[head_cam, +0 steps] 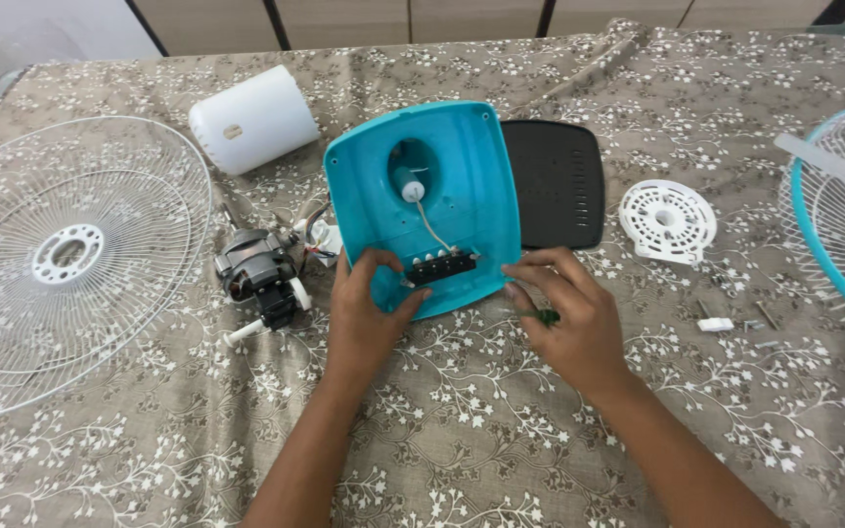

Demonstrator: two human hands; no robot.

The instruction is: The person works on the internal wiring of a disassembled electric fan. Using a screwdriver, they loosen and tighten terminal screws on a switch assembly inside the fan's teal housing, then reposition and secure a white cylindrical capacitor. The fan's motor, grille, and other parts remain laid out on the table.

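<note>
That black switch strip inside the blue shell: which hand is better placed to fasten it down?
Probably the right hand: it seems to grip a small green tool beside the black switch strip, which the left hand pinches.

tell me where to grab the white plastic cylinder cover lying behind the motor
Grip the white cylinder cover across its round body, coming down from above. It lies on its side on the table, so its curved wall faces up. Nothing touches it; the motor and teal housing sit clear of it.
</note>
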